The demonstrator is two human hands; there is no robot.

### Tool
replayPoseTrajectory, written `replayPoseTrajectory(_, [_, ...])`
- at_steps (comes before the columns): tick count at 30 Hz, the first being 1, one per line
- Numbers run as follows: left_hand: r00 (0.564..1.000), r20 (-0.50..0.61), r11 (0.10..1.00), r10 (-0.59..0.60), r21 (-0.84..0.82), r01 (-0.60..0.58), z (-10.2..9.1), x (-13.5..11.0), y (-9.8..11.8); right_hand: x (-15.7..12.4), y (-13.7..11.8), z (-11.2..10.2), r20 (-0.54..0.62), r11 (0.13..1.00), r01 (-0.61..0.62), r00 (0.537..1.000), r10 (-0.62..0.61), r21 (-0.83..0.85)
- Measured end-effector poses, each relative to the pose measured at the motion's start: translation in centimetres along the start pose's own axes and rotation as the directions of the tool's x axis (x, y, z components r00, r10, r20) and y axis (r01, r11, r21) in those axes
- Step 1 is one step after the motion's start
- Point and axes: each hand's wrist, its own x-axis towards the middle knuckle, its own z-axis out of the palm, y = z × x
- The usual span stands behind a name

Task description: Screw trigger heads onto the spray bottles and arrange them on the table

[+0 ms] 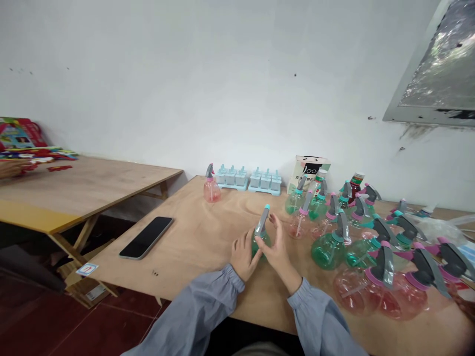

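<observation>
Tbl (pixel 208 227): grn spray btl (pixel 262 225) btwn L fingers (pixel 244 243) & R fingers (pixel 278 233)

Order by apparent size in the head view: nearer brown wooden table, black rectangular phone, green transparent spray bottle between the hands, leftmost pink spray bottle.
Wooden table
Black phone
Green bottle, pink bottle: order unsure; fingers partly cover the green.
</observation>
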Motion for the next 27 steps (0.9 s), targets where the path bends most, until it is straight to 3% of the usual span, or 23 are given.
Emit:
replayPoseTrajectory(6, [1.000,0.009,1.000,-0.002,0.001,0.002,-0.7,0.3,0.0,0.4,0.8,-0.5,0.017,0.999,0.034,0.999,-0.033,-0.025])
replayPoseTrajectory(17, [0.997,-0.071,0.999,0.030,-0.024,-0.032,-0.2,0.1,-0.3,1.3,2.3,-0.1,0.089,1.000,0.009,0.996,-0.011,0.021])
replayPoseTrajectory(22, [0.997,-0.068,0.995,0.047,-0.090,-0.053,-0.3,0.1,-0.4,1.1,2.6,0.4,0.085,0.999,-0.038,0.996,0.035,0.025])
replayPoseTrajectory(27, [0.996,-0.070,0.971,0.060,-0.228,-0.075,-0.1,-0.2,-0.9,1.4,2.1,-0.2,0.070,1.000,0.006,0.998,-0.004,-0.028])
